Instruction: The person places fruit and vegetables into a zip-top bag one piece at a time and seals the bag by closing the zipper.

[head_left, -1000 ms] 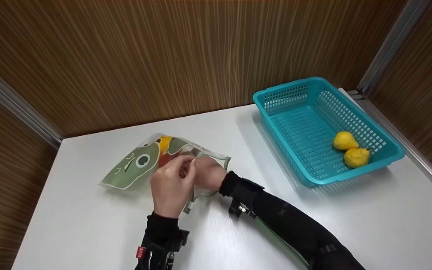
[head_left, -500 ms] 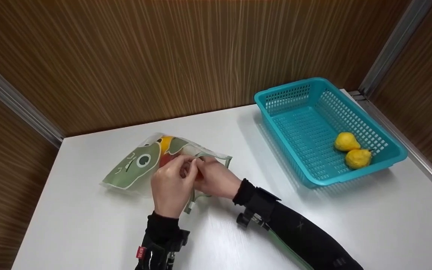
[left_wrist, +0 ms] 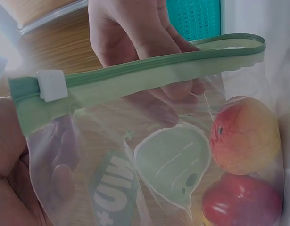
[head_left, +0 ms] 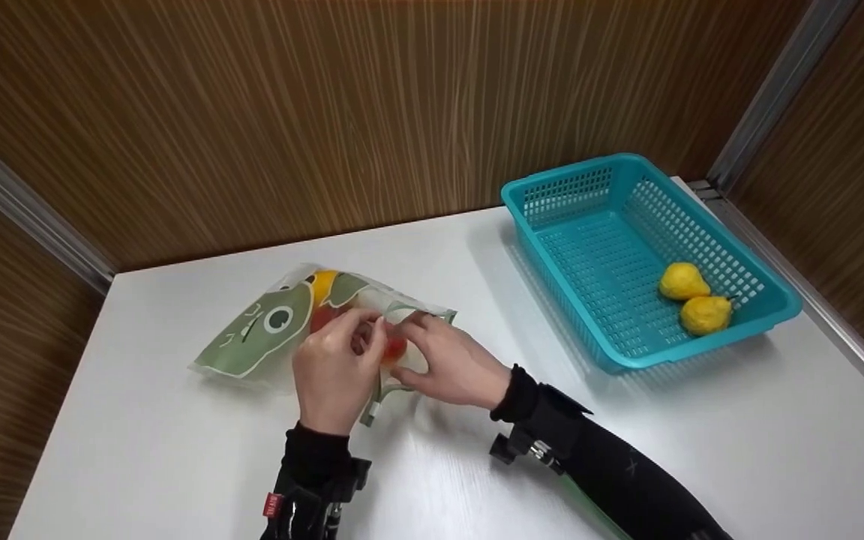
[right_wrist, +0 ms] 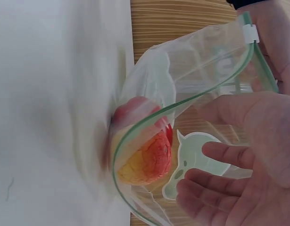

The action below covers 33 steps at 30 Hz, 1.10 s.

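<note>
A clear zip bag [head_left: 252,337] with a green cartoon face lies on the white table, mouth toward the right. My left hand [head_left: 334,371] pinches the bag's edge near the white slider [left_wrist: 53,85]. My right hand [head_left: 454,364] is at the open mouth, fingers spread and apart, thumb down, gripping nothing; its fingertips reach past the green zip rim [right_wrist: 182,103]. Just inside the mouth sits a round red-and-yellow fruit [right_wrist: 147,157], like a peach. Against it in the bag is a glossy red fruit or vegetable [left_wrist: 241,200]. Deeper inside shows a yellow-orange item [head_left: 323,286], partly hidden by the print.
A teal plastic basket [head_left: 563,289] stands at the right on the table [head_left: 177,457], holding two yellow pears [head_left: 683,281]. Wood-grain panels [head_left: 417,112] rise behind the table and at both sides.
My right hand has drawn back to the right out of the bag's mouth and its fingers have spread. The red-and-yellow fruit now shows between the hands. The left hand keeps its pinch.
</note>
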{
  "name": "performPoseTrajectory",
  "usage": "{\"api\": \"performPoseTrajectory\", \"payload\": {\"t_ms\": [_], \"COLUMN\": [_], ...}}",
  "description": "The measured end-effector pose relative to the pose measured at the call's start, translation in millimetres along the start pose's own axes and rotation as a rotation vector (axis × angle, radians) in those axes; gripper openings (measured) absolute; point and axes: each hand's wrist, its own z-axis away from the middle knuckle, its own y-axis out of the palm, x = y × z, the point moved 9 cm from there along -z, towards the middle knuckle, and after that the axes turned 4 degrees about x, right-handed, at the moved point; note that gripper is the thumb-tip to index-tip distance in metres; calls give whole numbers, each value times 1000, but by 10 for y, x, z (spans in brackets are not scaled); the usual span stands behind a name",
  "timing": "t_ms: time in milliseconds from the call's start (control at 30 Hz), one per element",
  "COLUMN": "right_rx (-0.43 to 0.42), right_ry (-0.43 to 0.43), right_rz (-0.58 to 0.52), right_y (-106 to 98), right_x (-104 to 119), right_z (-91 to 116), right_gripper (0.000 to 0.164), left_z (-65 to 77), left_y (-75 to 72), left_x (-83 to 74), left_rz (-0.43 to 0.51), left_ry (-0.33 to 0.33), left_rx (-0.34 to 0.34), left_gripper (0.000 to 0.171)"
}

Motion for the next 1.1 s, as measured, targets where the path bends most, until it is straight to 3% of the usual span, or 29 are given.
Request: {"api": "performPoseTrajectory", "payload": {"t_ms": [367, 700, 1100], "right_rx": [17, -28, -68], "right_ry": [-30, -12, 51], "right_rz": [-71, -46, -37], "right_y": [-167, -398, -619], "right_x": [38, -23, -255], "right_z": [144, 378, 717], "right_gripper": [41, 36, 36], "left_z": [-7, 0, 1], "left_y": [-26, -23, -20], "left_x": [-27, -11, -12], "left_rz": [-7, 1, 8], "left_ry": [18, 20, 26], "left_rx": [-18, -20, -30], "left_gripper": [7, 8, 7]}}
